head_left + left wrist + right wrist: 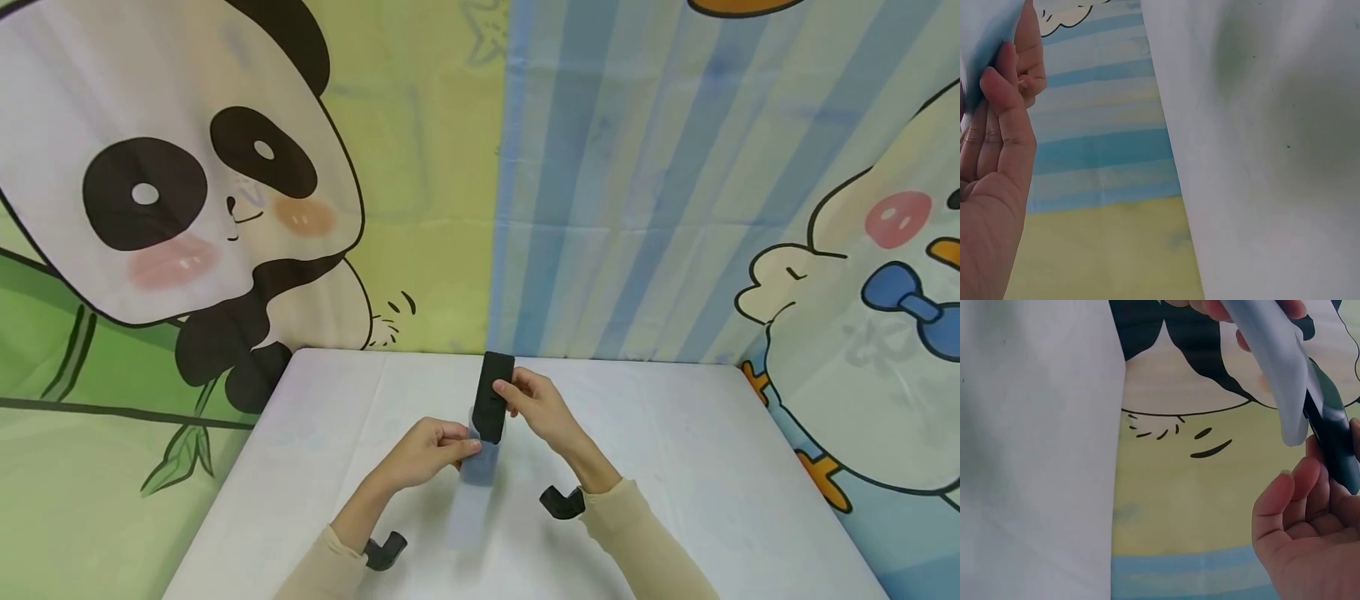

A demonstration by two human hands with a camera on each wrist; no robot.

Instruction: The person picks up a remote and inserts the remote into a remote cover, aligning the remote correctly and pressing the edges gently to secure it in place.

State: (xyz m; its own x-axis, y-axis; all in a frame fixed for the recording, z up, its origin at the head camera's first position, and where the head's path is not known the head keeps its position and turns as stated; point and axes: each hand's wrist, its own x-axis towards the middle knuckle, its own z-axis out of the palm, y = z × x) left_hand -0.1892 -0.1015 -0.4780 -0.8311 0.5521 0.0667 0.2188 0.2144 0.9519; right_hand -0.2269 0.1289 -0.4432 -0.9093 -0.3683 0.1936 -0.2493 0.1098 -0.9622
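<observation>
- Black slab-like object (490, 402), long and narrow, is held up over the middle of the table, tilted slightly, its lower end against the upper part of a translucent bluish strip (477, 473).
- Whether that lower end sits inside the strip or only overlaps it, I cannot tell.
- Right hand (543, 408): nearly closed, it pinches the right edge of the black object, thumb on the face toward the head camera, fingers bent behind.
- Left hand (427, 454): nearly closed too, it grips the strip between thumb and fingers, just below the black object's lower end; the strip hangs down past the thumb.
- In the right wrist view, the strip looks pale grey with a rounded end, and the dark object slants beside it.
- Black curved pieces, one at the left wrist (386, 551) and one at the right wrist (562, 502), stick out by the beige cuffs (633, 533).
- White table (675, 467) lies beneath; behind it hangs a printed backdrop (420, 208) with a panda, stripes and a bird.
</observation>
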